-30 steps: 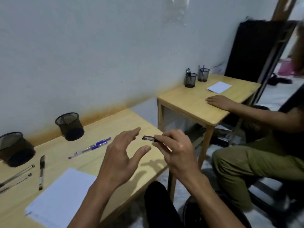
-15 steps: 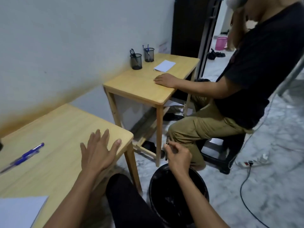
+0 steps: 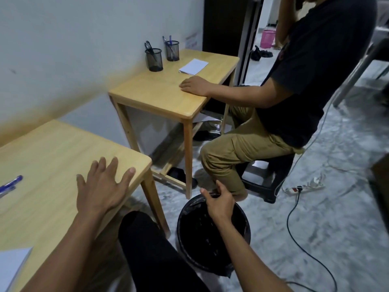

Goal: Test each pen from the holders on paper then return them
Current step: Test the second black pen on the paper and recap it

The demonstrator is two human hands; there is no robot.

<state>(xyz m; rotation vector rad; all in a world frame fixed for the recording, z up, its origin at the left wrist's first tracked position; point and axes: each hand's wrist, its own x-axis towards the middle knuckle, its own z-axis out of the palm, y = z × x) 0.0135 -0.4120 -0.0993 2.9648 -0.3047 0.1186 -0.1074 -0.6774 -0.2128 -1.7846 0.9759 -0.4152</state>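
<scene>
r hand (image 3: 219, 202) over bin (image 3: 189, 245), grip unclear, dark item mostly hidden; l hand (image 3: 101, 189) fingers spread.

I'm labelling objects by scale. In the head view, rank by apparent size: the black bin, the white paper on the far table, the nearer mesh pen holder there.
1. black bin, also nearest the camera
2. white paper
3. mesh pen holder, close to the paper, so unsure

2 tables (image 3: 63, 152), 2 mesh holders (image 3: 154, 60), 2 paper sheets (image 3: 193, 66), 1 bin (image 3: 189, 239), 1 blue pen (image 3: 10, 184)

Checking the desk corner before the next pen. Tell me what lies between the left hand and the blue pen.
Head view: bare wood. Nothing lies on the desk between the flat left hand and the blue pen at the left edge.
</scene>
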